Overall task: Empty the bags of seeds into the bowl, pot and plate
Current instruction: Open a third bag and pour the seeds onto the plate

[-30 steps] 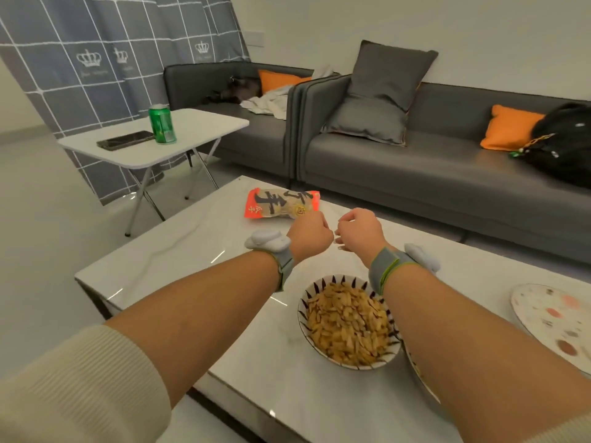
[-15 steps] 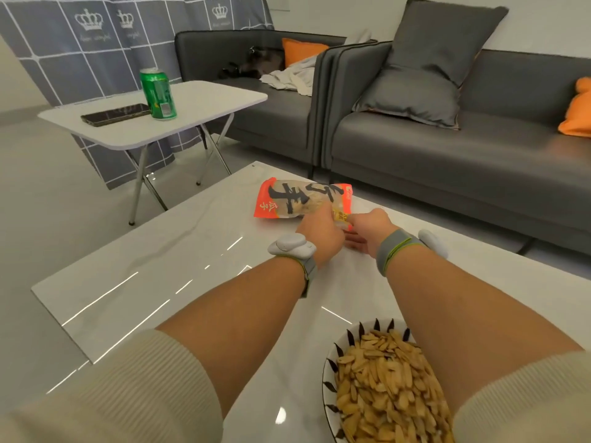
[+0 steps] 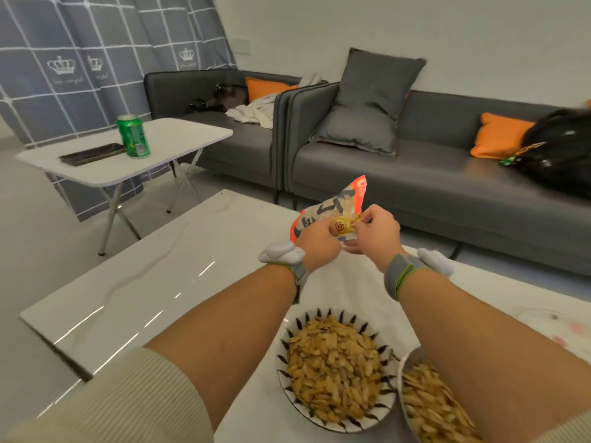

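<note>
The step in hand looks like opening the last bag of seeds (image 3: 332, 212): it is held up off the bench (image 3: 153, 282), just right of the frame's middle, with both hands on its near end. The left hand (image 3: 318, 239) has its fingers curled round the bag's lower left part, and the right hand (image 3: 377, 235) pinches the edge beside it, thumb on top. Whether the seal is already torn cannot be told.

The bowl (image 3: 335, 369) at lower middle, with a black spiked pattern on its rim, is heaped with pale brown seeds. The pot (image 3: 403, 367) at the lower right edge, half hidden by the right forearm, also holds seeds. The plate (image 3: 559, 327), pale with faint pink spots at the right edge, seems bare, so it is likely the one left to fill.

The next move probably calls for tearing the top open, then carrying the bag right, over the plate, and tipping it slowly, since a shallow plate lets seeds slide off.

The bag is a crinkly packet, orange-red at the ends, with a pale panel bearing large black characters and a gold seal
</note>
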### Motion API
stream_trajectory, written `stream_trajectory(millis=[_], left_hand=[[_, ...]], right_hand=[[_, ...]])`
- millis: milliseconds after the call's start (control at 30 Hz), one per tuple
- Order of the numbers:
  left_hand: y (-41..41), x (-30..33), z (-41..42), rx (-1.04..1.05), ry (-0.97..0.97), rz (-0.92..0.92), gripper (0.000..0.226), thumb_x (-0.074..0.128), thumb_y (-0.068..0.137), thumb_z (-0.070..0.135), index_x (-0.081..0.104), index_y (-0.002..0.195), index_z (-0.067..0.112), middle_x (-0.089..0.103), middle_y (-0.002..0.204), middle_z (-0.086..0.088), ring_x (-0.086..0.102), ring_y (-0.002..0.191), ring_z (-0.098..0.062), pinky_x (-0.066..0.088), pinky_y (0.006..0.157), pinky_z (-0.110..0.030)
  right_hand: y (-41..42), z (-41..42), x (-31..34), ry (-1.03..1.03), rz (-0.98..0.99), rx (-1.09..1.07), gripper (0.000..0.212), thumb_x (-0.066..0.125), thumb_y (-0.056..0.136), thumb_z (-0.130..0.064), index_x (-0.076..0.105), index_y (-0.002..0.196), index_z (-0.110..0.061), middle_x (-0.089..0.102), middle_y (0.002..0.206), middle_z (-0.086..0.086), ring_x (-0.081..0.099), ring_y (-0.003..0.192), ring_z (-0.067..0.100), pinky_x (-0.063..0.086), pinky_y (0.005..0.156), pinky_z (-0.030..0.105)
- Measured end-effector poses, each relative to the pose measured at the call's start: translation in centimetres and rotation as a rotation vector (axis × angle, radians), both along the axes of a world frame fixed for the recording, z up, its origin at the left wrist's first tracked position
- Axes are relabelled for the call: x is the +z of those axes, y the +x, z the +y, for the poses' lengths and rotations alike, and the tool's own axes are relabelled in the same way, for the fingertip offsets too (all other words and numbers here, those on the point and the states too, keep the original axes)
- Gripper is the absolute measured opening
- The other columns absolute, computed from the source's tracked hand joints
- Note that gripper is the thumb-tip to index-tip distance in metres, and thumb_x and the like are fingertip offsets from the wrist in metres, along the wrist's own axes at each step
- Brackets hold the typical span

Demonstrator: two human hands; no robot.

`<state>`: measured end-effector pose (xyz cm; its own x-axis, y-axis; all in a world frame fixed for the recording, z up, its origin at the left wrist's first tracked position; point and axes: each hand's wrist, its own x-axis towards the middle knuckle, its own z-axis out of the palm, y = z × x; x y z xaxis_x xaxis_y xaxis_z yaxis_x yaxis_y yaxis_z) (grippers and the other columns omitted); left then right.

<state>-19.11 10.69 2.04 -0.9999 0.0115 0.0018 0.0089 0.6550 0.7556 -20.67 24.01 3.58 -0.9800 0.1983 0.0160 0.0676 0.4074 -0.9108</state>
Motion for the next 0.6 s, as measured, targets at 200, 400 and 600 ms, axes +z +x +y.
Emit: stream_trajectory(millis=[200, 400, 600], left_hand=[[5.6, 3.7, 8.9, -0.062, 0.196, -0.080, 0.024, 0.048, 0.100, 0.009, 0.070, 0.109, 0.005, 0.070, 0.108, -0.020, 0.070, 0.096, -0.036, 0.064, 0.087, -0.049], [11.5, 4.3, 14.2, -0.054, 0.550, -0.245, 0.018, 0.052, 0.100, 0.021, 0.065, 0.094, 0.010, 0.069, 0.087, -0.009, 0.067, 0.076, -0.028, 0.062, 0.075, -0.041], [12.2, 2.7, 14.6, 0.177, 0.617, -0.126, 0.040, 0.051, 0.077, 0.045, 0.076, 0.089, 0.016, 0.080, 0.082, -0.010, 0.080, 0.081, -0.037, 0.067, 0.076, -0.052]], right_hand=[[7.8, 7.7, 3.7, 0.403, 0.166, -0.017, 0.015, 0.048, 0.094, -0.006, 0.045, 0.084, -0.017, 0.061, 0.087, 0.015, 0.066, 0.081, 0.044, 0.061, 0.068, 0.058], [15.4, 11.5, 5.3, 0.801, 0.144, 0.100, 0.011, 0.047, 0.096, -0.006, 0.039, 0.096, -0.013, 0.053, 0.080, 0.016, 0.054, 0.075, 0.040, 0.045, 0.064, 0.044], [19.0, 12.1, 5.3, 1.020, 0.137, 0.117, 0.025, 0.058, 0.093, -0.002, 0.038, 0.099, -0.015, 0.051, 0.078, 0.007, 0.055, 0.074, 0.034, 0.046, 0.065, 0.042]])
